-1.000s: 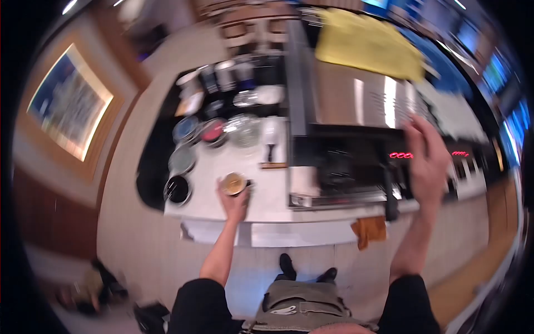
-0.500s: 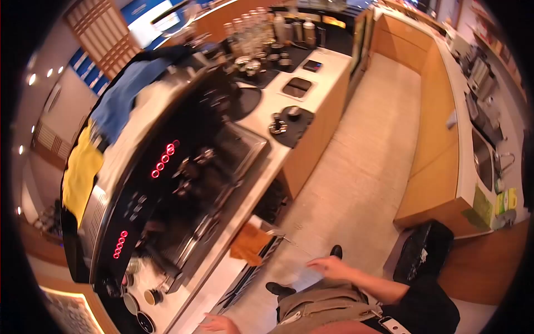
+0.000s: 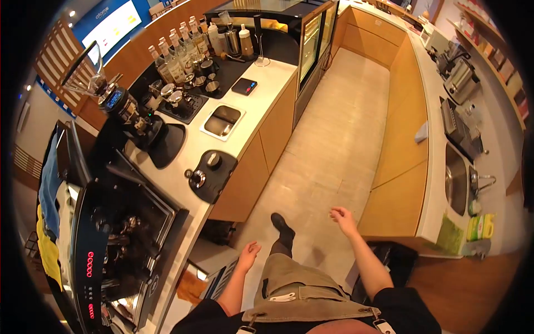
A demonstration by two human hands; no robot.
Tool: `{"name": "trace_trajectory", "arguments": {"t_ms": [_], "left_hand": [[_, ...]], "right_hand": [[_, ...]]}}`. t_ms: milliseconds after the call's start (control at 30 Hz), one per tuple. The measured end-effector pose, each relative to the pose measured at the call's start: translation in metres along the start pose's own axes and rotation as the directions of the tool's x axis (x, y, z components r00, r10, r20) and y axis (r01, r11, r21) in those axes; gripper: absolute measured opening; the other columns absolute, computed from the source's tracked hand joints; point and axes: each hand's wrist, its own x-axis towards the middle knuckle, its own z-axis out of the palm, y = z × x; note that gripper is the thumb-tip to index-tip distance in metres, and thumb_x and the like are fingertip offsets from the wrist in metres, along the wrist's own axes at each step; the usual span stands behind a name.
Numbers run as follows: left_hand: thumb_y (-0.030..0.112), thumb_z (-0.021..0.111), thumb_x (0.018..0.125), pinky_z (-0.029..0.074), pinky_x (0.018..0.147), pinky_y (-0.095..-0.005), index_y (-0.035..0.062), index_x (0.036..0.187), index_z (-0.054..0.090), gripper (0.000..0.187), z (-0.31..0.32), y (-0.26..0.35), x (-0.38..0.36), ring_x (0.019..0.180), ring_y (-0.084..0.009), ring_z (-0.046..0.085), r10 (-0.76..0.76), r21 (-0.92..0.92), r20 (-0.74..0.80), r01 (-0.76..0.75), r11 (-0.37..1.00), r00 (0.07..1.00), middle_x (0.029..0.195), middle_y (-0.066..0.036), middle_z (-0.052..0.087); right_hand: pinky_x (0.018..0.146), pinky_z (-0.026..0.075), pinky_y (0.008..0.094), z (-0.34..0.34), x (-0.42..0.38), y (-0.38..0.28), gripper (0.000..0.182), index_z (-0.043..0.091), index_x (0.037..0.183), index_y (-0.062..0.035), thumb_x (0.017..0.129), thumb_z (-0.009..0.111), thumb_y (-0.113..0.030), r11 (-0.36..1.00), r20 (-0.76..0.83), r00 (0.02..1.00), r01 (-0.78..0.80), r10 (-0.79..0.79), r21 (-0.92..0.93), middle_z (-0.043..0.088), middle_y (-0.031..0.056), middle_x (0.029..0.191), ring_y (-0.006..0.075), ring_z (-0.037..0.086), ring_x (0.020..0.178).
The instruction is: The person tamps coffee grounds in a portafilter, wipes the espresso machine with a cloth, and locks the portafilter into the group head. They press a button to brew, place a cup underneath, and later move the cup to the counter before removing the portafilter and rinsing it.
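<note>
My left hand (image 3: 250, 255) hangs in the air beside the left counter, a little right of the espresso machine (image 3: 94, 250); its fingers are loosely curled and apart, with nothing in them. Over the floor (image 3: 328, 139), my right hand (image 3: 342, 217) is raised near the right-hand cabinets, fingers apart and holding nothing. A tan apron (image 3: 300, 284) covers my front, and one dark shoe (image 3: 282, 224) is stepping forward between the hands. On the left counter, a black mat (image 3: 214, 181) carries a tamper (image 3: 196, 178).
A grinder (image 3: 125, 108), a small sink (image 3: 222, 121), a black scale (image 3: 244, 86) and bottles (image 3: 172, 64) line the left counter. At right are a large sink (image 3: 456, 178) and a yellow-green bottle (image 3: 481, 227). A black bin (image 3: 389, 264) stands below the right counter.
The view has turned and moved forward along the aisle, so the espresso machine sits lower and farther left. Both hands are now higher in view, and the grinder shows clearly.
</note>
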Motion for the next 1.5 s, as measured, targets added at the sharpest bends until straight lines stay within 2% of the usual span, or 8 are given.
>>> {"name": "trace_trajectory", "arguments": {"t_ms": [300,533,700,867,933,967,1200,1500], "left_hand": [[0.057,0.065,0.084,0.046,0.100,-0.0458,0.0007,0.116,0.070,0.065,0.029,-0.020,0.233,0.114,-0.0343,0.062,-0.193,0.835,0.076,0.044,0.548,0.978,0.127,-0.022,0.064],[0.034,0.064,0.094,0.049,0.095,-0.0382,-0.0008,0.134,0.052,0.055,0.104,0.273,0.244,0.115,-0.0296,0.061,0.305,-0.054,0.192,-0.300,0.952,0.933,0.124,-0.016,0.065],[0.038,0.063,0.093,0.048,0.097,-0.0394,0.0007,0.133,0.054,0.056,0.109,0.288,0.226,0.114,-0.0292,0.062,0.262,-0.041,-0.230,-0.278,0.960,0.937,0.122,-0.017,0.066],[0.034,0.062,0.093,0.050,0.090,-0.0446,0.0050,0.125,0.061,0.044,0.193,0.092,0.226,0.103,-0.0325,0.064,-0.442,-0.538,-0.828,-0.269,0.799,0.346,0.115,-0.018,0.068],[0.031,0.058,0.092,0.050,0.089,-0.0486,0.0029,0.116,0.067,0.038,0.269,0.001,0.210,0.102,-0.0405,0.063,-0.338,-0.275,-0.934,0.374,0.886,0.115,0.109,-0.021,0.069],[0.034,0.060,0.089,0.049,0.093,-0.0481,0.0005,0.111,0.069,0.041,0.307,-0.027,0.201,0.108,-0.0427,0.062,-0.758,-0.759,-0.651,0.019,0.651,-0.035,0.114,-0.023,0.068],[0.030,0.066,0.088,0.053,0.087,-0.0441,0.0016,0.112,0.070,0.038,0.511,0.016,0.107,0.100,-0.0330,0.067,-0.990,-0.943,-0.137,-0.312,0.118,0.041,0.098,-0.019,0.072],[0.032,0.067,0.093,0.053,0.068,-0.0376,0.0043,0.116,0.063,0.037,0.602,0.027,0.066,0.082,-0.0217,0.062,-0.921,-0.868,-0.072,-0.478,-0.131,0.383,0.101,-0.009,0.067]], "right_hand": [[0.099,0.047,0.0366,0.028,0.100,0.043,0.042,0.064,0.129,-0.0046,0.095,0.062,-0.030,0.744,0.383,0.821,-0.074,0.423,-0.664,0.069,0.0110,0.121,0.0247,0.063,0.112],[0.097,0.047,0.0351,-0.007,0.262,-0.080,0.043,0.062,0.127,0.0022,0.096,0.059,-0.027,0.874,0.390,0.783,-0.404,0.484,-0.271,0.069,0.0142,0.116,0.0251,0.062,0.110],[0.093,0.050,0.0388,0.011,0.399,-0.139,0.036,0.069,0.119,0.0006,0.094,0.059,-0.023,0.629,0.646,0.375,0.184,0.665,-0.755,0.069,0.0167,0.114,0.0275,0.064,0.108],[0.090,0.051,0.0347,0.117,0.485,-0.195,0.037,0.068,0.118,0.0038,0.091,0.061,-0.022,0.421,0.680,-0.066,0.828,0.730,-0.371,0.072,0.0149,0.106,0.0220,0.068,0.097],[0.091,0.051,0.0334,0.179,0.427,-0.256,0.040,0.065,0.122,0.0046,0.093,0.063,-0.023,0.427,0.671,-0.185,0.879,0.718,-0.214,0.072,0.0143,0.108,0.0205,0.068,0.098],[0.091,0.051,0.0337,0.204,0.398,-0.273,0.042,0.064,0.123,0.0047,0.093,0.063,-0.024,0.482,0.666,-0.277,0.865,0.693,-0.142,0.072,0.0140,0.108,0.0211,0.068,0.099],[0.079,0.053,0.0330,0.327,0.054,-0.395,0.060,0.039,0.146,0.0009,0.096,0.062,-0.024,0.658,0.627,-0.763,0.555,0.158,0.509,0.070,0.0129,0.089,0.0202,0.068,0.083],[0.098,0.048,0.0506,0.489,-0.273,-0.382,0.065,0.035,0.145,0.0019,0.091,0.056,-0.029,-0.058,0.472,-0.835,0.506,-0.284,0.860,0.057,0.0248,0.130,0.0410,0.057,0.117]]}}
